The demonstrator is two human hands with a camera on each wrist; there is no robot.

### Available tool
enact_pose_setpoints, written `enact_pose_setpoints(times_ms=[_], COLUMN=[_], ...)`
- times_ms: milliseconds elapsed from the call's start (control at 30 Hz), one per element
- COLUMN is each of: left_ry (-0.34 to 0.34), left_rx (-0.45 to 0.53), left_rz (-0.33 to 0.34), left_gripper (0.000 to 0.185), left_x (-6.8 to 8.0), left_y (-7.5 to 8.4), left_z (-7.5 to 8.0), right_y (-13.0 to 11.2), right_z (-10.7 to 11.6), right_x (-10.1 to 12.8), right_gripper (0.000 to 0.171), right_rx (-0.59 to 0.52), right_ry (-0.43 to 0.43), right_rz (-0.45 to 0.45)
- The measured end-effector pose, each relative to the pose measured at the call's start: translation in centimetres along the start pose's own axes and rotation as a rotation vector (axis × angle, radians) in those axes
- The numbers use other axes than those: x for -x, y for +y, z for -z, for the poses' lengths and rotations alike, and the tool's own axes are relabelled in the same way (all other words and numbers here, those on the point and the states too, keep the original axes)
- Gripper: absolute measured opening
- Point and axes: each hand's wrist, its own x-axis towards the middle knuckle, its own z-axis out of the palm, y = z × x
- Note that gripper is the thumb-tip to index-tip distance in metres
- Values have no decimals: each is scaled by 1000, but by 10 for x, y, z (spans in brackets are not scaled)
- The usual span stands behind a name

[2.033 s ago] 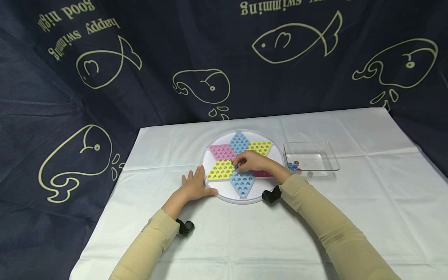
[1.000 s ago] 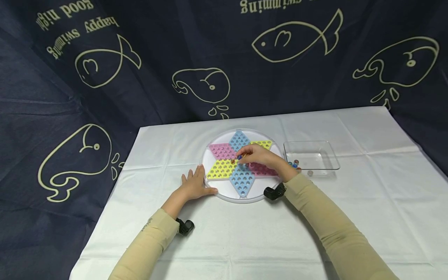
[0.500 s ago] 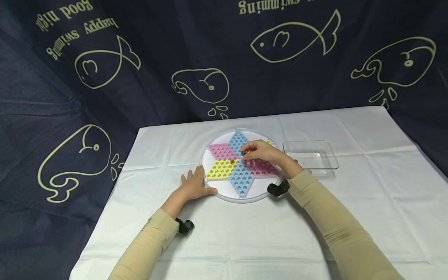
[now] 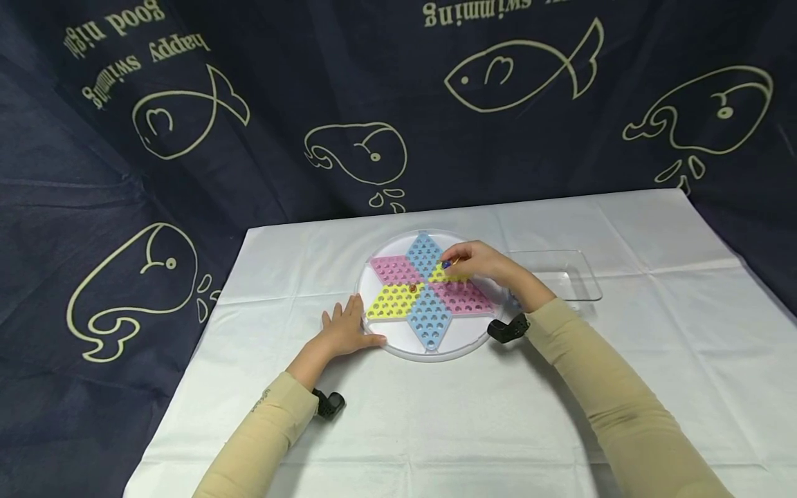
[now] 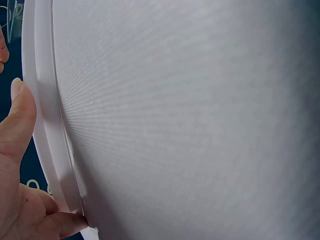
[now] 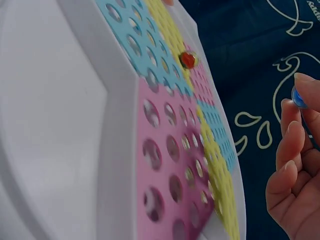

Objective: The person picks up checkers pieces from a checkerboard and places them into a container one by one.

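Note:
A round white Chinese checkers board with a pink, yellow and blue star lies on the table. My right hand is over the star's far right yellow part, pinching a blue marble between thumb and forefinger, above the holes. One red marble sits in a hole near the star's middle, at the tip of the left yellow part. Fingers spread, my left hand rests against the board's left edge, its thumb touching the rim.
Right of the board stands a clear plastic box, partly hidden behind my right wrist, which covers most of the marbles in it. A white cloth covers the table. Behind hangs a dark curtain with fish drawings.
My right hand has moved with the blue marble from the middle of the star to the right and away from me. The left hand has stayed at the rim.

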Motion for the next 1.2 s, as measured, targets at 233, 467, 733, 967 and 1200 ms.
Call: enact_pose_setpoints(times_ms=[233, 467, 733, 967, 1200], left_ry=[-1, -5, -2, -3, -5], left_rx=[-2, 7, 5, 8, 4], left_rz=[-2, 2, -2, -3, -2], left_gripper=[107, 107, 106, 107, 107], left_x=[0, 1, 1, 0, 0], left_y=[0, 1, 1, 1, 1], left_z=[0, 1, 0, 0, 0], right_y=[4, 4, 9, 16, 21], right_z=[13, 25, 40, 51, 62], right_x=[6, 16, 25, 33, 43], right_gripper=[38, 37, 40, 45, 46], right_rx=[-31, 3, 34, 49, 54], right_ry=[26, 54, 90, 117, 146], right_rz=[-4, -7, -26, -57, -76])
